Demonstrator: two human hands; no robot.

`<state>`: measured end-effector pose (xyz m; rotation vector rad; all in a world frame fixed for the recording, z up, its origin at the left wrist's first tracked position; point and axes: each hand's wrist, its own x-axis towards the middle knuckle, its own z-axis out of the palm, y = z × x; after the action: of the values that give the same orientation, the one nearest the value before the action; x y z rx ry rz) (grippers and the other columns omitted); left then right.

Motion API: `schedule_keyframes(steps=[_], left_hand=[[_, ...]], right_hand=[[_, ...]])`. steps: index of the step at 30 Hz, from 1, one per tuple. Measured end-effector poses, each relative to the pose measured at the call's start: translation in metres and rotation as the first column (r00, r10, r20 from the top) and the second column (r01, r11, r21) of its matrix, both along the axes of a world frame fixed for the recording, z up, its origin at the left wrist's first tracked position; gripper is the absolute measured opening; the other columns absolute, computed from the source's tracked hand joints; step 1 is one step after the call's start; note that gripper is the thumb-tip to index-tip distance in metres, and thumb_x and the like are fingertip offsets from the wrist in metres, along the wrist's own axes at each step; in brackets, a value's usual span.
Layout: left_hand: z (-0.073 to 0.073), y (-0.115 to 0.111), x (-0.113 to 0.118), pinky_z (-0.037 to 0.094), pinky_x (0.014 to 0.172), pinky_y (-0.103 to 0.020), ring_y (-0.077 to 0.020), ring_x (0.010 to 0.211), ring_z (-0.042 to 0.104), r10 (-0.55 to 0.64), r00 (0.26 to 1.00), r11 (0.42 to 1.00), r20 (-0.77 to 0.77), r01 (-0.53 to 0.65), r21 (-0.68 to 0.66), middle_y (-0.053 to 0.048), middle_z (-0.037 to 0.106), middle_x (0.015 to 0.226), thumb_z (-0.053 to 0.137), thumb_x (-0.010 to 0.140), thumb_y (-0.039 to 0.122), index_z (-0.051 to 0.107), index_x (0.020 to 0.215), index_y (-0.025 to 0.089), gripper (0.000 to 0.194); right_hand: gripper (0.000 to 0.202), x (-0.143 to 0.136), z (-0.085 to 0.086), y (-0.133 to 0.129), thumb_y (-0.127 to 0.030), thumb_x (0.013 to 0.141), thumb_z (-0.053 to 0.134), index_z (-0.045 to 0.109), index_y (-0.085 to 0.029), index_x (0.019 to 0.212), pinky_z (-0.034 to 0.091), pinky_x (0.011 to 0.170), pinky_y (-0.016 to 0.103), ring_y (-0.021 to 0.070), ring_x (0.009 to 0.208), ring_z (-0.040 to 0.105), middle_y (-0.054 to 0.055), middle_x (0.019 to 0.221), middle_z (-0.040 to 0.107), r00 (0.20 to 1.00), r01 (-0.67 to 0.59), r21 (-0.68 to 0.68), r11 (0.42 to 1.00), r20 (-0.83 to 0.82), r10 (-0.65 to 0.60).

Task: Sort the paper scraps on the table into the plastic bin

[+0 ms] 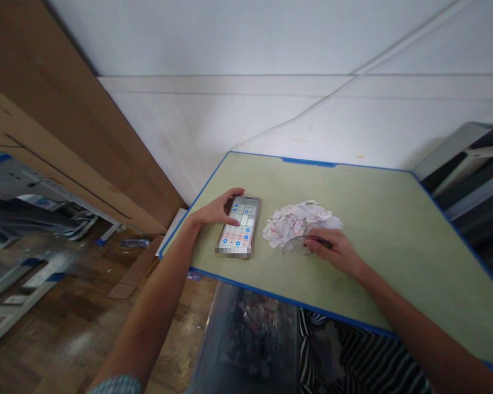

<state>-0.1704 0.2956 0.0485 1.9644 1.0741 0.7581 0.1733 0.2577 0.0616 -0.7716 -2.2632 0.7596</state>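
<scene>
My left hand [224, 209] is at the upper left of a smartphone [241, 224] on the green table, its thumb over the lit screen and its other fingers by the top edge. The screen shows tiles and round icons. To the right of the phone lies a loose heap of torn white paper scraps [298, 219]. My right hand [331, 247] grips a pair of clear glasses [296, 244] by a dark part, at the near edge of the heap. The curved see-through part points left, low over the tabletop; its outline is faint.
The pale green table [378, 219] has a blue edge and meets a white wall [296, 115]. Tall cardboard [107, 142] stands at the left. Below the near edge is a translucent bin [246, 339] beside striped cloth [353, 350]. Grey-and-white framing [472, 153] stands at right.
</scene>
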Motion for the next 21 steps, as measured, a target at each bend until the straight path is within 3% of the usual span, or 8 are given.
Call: schedule_keyframes(steps=[3,6,12,16,19,21], left_hand=[[0.004,-0.004,0.0,0.023,0.109,-0.044,-0.0363,0.128,0.033,-0.045,0.999,0.999,-0.019,0.044,-0.025,-0.013,0.036,0.141,0.089,0.046,0.041,0.034,0.138,0.019,0.109],[0.004,-0.004,0.0,0.024,0.108,-0.043,-0.0357,0.128,0.034,-0.041,0.999,0.999,-0.03,0.04,-0.022,-0.014,0.035,0.142,0.088,0.049,0.04,0.033,0.138,0.018,0.107],[-0.003,0.002,0.005,0.036,0.097,-0.05,-0.0289,0.115,0.05,0.094,0.996,0.994,-0.007,-0.093,0.058,-0.011,0.054,0.122,0.051,0.092,0.047,0.049,0.123,0.016,0.044],[-0.002,0.001,0.009,0.04,0.093,-0.05,-0.0277,0.108,0.054,0.238,0.971,0.959,0.025,-0.239,0.156,-0.01,0.058,0.113,0.047,0.095,0.046,0.054,0.113,0.015,0.037],[0.011,-0.021,0.018,0.039,0.093,-0.05,-0.0293,0.111,0.051,0.364,0.929,0.893,0.058,-0.366,0.263,-0.013,0.055,0.117,0.046,0.093,0.042,0.052,0.113,0.014,0.035],[0.027,-0.053,0.03,0.036,0.098,-0.048,-0.0284,0.117,0.046,0.413,0.908,0.842,0.078,-0.413,0.346,-0.013,0.051,0.124,0.048,0.09,0.037,0.05,0.115,0.017,0.032]], right_hand=[[0.034,-0.001,0.002,0.0,-0.039,0.09,0.047,0.054,-0.018,0.064,0.033,0.045,0.022,0.0093,0.047,0.043,-0.002,0.053,0.048,1.0,-0.006,-0.008,1.0,-0.004,0.006],[0.036,-0.001,0.003,0.0,-0.041,0.09,0.047,0.054,-0.018,0.062,0.032,0.044,0.022,0.0092,0.046,0.042,-0.003,0.051,0.047,1.0,-0.004,-0.02,1.0,-0.013,0.004],[0.037,0.0,-0.001,0.0,-0.044,0.087,0.049,0.056,-0.018,0.063,0.033,0.042,0.022,0.0089,0.045,0.043,-0.001,0.053,0.051,0.998,0.04,-0.117,0.992,-0.05,-0.046],[0.038,-0.001,-0.003,0.001,-0.049,0.084,0.051,0.056,-0.018,0.062,0.033,0.038,0.022,0.0085,0.04,0.042,-0.001,0.053,0.052,0.991,0.072,-0.261,0.963,-0.09,-0.098],[0.04,-0.001,-0.002,0.0,-0.054,0.081,0.052,0.056,-0.019,0.062,0.033,0.035,0.022,0.008,0.037,0.041,-0.002,0.05,0.05,0.979,0.11,-0.352,0.93,-0.125,-0.163],[0.041,0.001,-0.002,-0.002,-0.056,0.079,0.053,0.056,-0.019,0.063,0.032,0.035,0.022,0.0079,0.037,0.041,-0.002,0.05,0.05,0.962,0.146,-0.388,0.91,-0.157,-0.222]])
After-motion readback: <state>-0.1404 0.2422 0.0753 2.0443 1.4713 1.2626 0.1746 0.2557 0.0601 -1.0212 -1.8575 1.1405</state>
